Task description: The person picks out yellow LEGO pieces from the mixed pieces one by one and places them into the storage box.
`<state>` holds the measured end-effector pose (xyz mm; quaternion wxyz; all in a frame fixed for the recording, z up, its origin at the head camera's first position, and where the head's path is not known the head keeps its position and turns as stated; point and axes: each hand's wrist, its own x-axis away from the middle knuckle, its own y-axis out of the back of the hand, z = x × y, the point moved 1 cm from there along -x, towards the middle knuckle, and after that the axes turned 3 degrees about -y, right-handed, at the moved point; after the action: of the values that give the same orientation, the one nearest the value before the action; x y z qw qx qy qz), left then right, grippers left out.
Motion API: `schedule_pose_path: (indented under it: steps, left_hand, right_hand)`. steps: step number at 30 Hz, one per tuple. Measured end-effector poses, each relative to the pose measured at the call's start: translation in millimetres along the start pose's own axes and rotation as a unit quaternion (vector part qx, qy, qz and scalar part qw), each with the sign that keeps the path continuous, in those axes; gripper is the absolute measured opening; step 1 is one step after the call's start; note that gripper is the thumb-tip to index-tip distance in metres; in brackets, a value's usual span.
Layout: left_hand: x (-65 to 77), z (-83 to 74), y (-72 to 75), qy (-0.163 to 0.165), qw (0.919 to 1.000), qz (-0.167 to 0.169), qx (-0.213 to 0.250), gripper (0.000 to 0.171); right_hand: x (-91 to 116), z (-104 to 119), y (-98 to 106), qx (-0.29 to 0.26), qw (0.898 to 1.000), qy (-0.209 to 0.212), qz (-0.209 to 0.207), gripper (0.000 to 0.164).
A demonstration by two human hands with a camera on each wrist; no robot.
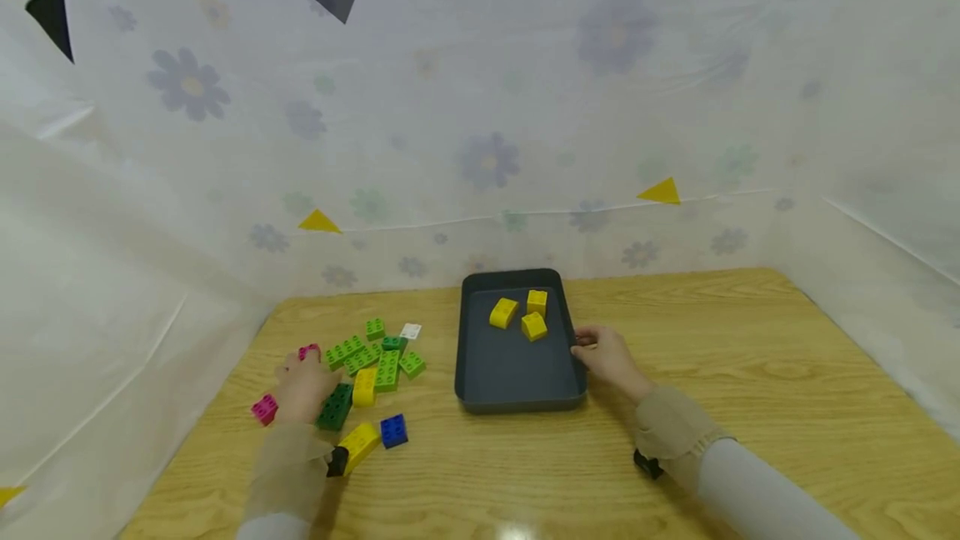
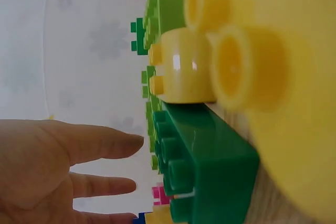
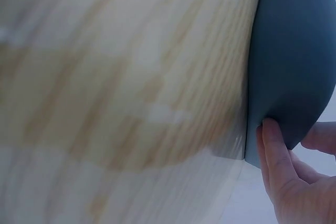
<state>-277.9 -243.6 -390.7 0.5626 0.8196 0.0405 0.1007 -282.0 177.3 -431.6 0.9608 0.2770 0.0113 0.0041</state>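
My left hand (image 1: 302, 386) hovers over the loose building bricks at the left, its fingers extended in the left wrist view. Close to it are a dark green brick (image 2: 220, 166), a pink brick (image 1: 264, 409) and another pink brick (image 1: 308, 351) by the fingertips. The tips of a blue brick (image 2: 138, 219) and a yellow one show beside the fingers; whether they touch is unclear. With the right hand (image 1: 611, 361) I grip the right wall of a dark grey tray (image 1: 517, 390), fingers against its outside. Several yellow bricks (image 1: 534, 326) lie in the tray.
Several light green bricks (image 1: 387, 371), a yellow arched brick (image 1: 364, 387), a blue brick (image 1: 393, 431) and a long yellow brick (image 1: 360, 444) lie left of the tray. A small white piece (image 1: 410, 331) sits behind them. A flowered curtain (image 1: 487, 161) borders the wooden table (image 1: 750, 357).
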Motion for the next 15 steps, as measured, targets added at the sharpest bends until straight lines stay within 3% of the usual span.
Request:
schedule_pose_path:
  steps: [9, 15]
  left_hand:
    - [2.5, 13.2, 5.4, 0.013, 0.9998, -0.011, -0.009, 0.040]
    - [1.8, 18.2, 5.0, -0.020, 0.9989, -0.015, -0.041, 0.032]
  right_hand:
    - [0, 0, 1, 0.000, 1.000, -0.009, -0.001, 0.034]
    - [0, 0, 0, -0.003, 1.000, -0.011, -0.003, 0.033]
